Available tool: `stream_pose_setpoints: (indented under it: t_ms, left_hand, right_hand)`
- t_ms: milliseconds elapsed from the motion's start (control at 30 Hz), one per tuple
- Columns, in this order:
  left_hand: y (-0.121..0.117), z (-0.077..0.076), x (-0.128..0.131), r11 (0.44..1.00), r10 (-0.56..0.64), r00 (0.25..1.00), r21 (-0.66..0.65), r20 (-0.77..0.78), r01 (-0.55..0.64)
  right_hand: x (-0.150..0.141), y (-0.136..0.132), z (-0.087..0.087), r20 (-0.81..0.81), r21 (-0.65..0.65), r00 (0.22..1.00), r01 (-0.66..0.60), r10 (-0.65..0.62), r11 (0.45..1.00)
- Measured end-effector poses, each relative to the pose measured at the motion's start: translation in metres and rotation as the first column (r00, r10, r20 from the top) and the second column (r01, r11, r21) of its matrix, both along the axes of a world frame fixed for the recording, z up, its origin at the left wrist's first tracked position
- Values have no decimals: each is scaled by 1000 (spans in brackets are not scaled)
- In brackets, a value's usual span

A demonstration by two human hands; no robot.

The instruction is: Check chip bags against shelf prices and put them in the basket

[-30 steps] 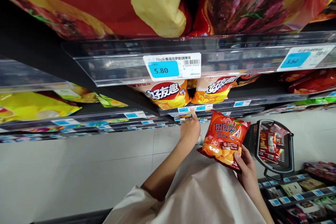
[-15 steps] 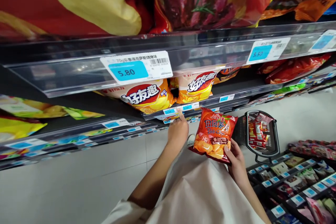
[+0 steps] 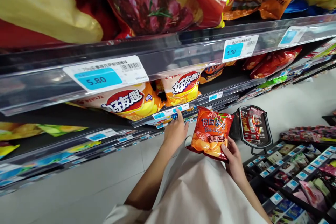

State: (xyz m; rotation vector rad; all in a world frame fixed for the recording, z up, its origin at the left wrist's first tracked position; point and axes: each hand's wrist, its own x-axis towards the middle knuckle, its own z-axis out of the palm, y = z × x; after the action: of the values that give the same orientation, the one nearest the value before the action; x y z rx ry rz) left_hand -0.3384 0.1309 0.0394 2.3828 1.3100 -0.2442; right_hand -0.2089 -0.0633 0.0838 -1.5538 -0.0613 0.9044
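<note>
My right hand [image 3: 233, 156] grips a red bag of potato chips [image 3: 211, 133] by its lower right edge, thumb on the front. The bag's tomato-flavour print faces me. My left hand [image 3: 175, 131] is empty, its index finger stretched up to a price tag [image 3: 180, 107] on a lower shelf edge; I cannot tell whether the fingertip touches. The thumb stands apart, and the other fingers are partly hidden. Just above that tag sit two orange-and-cream chip bags, one on the right [image 3: 182, 89] and one on the left [image 3: 126, 100].
An upper shelf edge [image 3: 178, 47] with large price tags crosses in front of me, with big snack bags above it. A black shopping basket [image 3: 263, 140] holding red packets stands on the floor to the right. Beyond it is a tiered display rack [image 3: 291, 185].
The view has shifted to the right, so the shelves appear further left. My left index finger has slid along the shelf edge from between two tags to the right-hand tag. My right hand keeps the bag.
</note>
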Motion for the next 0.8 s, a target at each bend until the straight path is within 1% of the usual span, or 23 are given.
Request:
stream_pose_setpoints:
  t_ms: [100,167,367,633,800]
  left_hand:
    - [0,-6,4,1000,-17,999,-7,-27,17]
    - [-1,-7,5,1000,-11,999,-11,-36,10]
    - [-1,-2,5,1000,0,999,-30,-47,-2]
    - [0,-6,4,1000,5,999,-28,-38,-6]
    - [-1,-2,5,999,10,998,-33,-56,-12]
  right_hand:
    - [1,-1,0,0,-6,1000,14,-14,1000]
    - [2,-1,-2,-3,-2,1000,15,-16,1000]
    - [2,0,-5,-5,8,1000,5,-5,1000]
    - [2,2,-5,-4,-4,1000,-11,11,1000]
    - [1,2,-3,-6,-10,1000,-11,11,1000]
